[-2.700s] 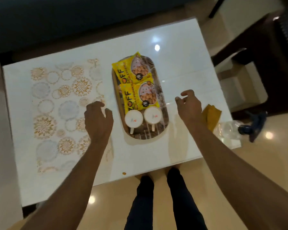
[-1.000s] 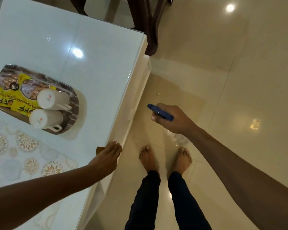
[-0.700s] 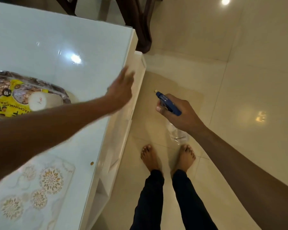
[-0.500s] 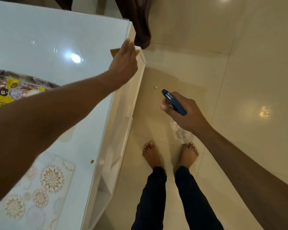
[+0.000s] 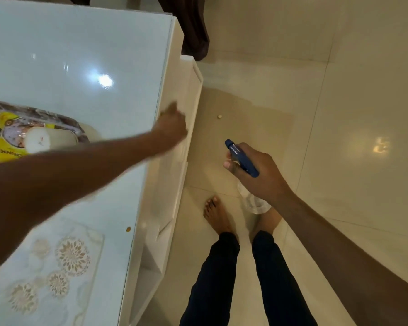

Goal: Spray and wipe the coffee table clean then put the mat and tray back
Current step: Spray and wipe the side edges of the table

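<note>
My right hand grips a spray bottle over the floor, right of the table; its blue spray head points away from me and its clear body hangs below my palm. My left hand is blurred at the right edge of the white glass-topped coffee table, and its fingers cannot be made out. No cloth shows. The tray lies at the left with yellow snack packets and a white cup. The patterned mat lies near the bottom left.
A dark wooden furniture leg stands beyond the table's far corner. A small crumb lies on the shiny tiled floor. My bare feet stand close beside the table. A brown spot marks the table edge.
My left hand came back along the table's right edge from the far corner. The brown cloth seen at its fingertips half a second ago no longer shows. My right hand still holds the bottle.
</note>
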